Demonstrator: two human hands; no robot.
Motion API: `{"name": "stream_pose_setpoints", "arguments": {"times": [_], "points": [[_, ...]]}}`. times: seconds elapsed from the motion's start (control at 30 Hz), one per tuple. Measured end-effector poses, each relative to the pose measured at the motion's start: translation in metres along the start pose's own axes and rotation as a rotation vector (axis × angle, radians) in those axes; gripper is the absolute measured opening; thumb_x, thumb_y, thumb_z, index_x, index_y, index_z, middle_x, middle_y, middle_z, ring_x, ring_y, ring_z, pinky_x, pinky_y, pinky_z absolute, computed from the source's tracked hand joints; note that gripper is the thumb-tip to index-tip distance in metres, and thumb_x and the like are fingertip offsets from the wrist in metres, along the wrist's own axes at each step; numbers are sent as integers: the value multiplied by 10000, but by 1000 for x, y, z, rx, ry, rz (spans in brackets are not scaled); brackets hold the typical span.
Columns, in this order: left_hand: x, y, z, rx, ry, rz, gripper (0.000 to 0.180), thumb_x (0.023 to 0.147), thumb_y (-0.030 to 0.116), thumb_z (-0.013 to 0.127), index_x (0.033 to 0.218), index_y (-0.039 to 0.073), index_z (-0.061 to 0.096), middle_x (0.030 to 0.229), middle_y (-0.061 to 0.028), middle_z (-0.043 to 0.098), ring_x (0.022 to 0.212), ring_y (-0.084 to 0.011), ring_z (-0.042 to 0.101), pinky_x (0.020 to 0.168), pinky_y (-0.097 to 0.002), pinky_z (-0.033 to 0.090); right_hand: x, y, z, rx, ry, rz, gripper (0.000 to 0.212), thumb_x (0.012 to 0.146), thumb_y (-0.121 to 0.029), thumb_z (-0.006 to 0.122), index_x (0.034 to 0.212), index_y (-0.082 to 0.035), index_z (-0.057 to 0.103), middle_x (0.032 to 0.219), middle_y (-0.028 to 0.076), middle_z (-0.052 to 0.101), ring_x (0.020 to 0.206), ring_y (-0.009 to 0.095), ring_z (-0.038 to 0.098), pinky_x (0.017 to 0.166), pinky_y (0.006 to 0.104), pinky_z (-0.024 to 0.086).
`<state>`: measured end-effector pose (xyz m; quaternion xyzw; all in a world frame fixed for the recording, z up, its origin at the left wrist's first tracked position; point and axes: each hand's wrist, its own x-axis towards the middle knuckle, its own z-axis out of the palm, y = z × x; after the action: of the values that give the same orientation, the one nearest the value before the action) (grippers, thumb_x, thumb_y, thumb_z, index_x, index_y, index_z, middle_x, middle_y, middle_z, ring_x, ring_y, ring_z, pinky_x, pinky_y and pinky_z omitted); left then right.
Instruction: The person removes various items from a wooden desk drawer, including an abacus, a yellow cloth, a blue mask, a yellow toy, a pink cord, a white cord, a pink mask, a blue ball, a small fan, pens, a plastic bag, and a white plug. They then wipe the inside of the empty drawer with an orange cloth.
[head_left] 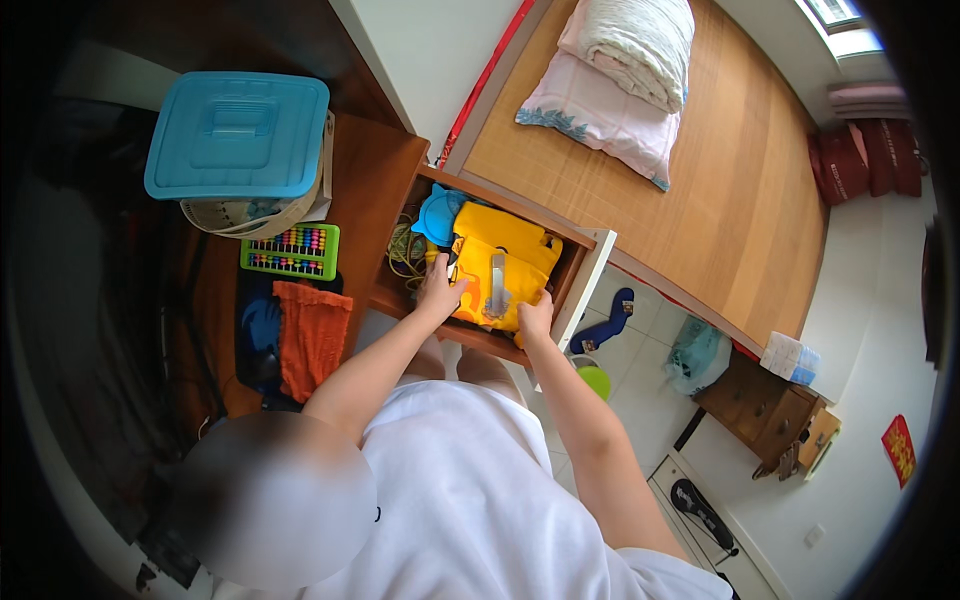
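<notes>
The yellow cloth thing (pixel 522 272) lies in the open drawer (pixel 586 290), beside a blue thing (pixel 438 215). The right hand (pixel 536 316) has its grip closed on the right edge. The left hand (pixel 438 292) touches the left side, fingers bent; I can't tell how closed its grip is.

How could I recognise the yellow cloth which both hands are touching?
By the wide bed is an open drawer. Inside, between left hand and right hand, lies the yellow cloth. Unlike the blue object beside it, it shows orange patterning and a grey strip.
</notes>
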<state>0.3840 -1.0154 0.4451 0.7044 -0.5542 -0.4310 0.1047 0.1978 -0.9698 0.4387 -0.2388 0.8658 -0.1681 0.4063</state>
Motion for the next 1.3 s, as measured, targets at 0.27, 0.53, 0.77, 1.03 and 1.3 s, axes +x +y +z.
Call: {"name": "stream_pose_setpoints", "arguments": {"times": [0.27,0.53,0.77,1.03,1.3], "points": [[1,11,-12,-38,-140,-9,527,820,120,583,1298,73,367,1173,-200,546,1052,-360,541,868,-387,436,0,1,-4,38,-10,-27,541,729,-6,515,1256,30,395,1206,190,498,1138,288,480,972,316,365],[11,-37,4,-695,-162,-5,349,863,-6,493,1210,-29,466,1123,-106,586,1004,-188,574,843,-276,444,18,13,3,153,-39,-54,444,702,-20,566,1139,28,508,1086,183,588,1045,309,552,901,348,425],[12,-37,-17,-1007,-341,-260,290,869,-16,481,1154,-3,531,1050,-64,617,924,-128,594,817,-250,455,21,6,2,112,-73,-17,487,714,-68,626,1171,26,487,1101,166,580,1030,282,556,883,339,437],[8,-38,-40,-1026,-386,-317,282,868,10,501,1147,12,545,1037,-63,625,920,-133,600,815,-258,460,3,-31,-23,405,-328,203,489,737,-122,690,1161,5,482,922,71,566,778,155,543,687,252,444],[2,-36,-48,-1046,-457,-287,309,860,11,513,1169,3,524,1045,-76,625,887,-141,618,756,-260,492,2,-29,-34,544,-616,256,416,736,-35,648,1128,-24,509,1002,80,606,841,180,598,717,287,488]]}}
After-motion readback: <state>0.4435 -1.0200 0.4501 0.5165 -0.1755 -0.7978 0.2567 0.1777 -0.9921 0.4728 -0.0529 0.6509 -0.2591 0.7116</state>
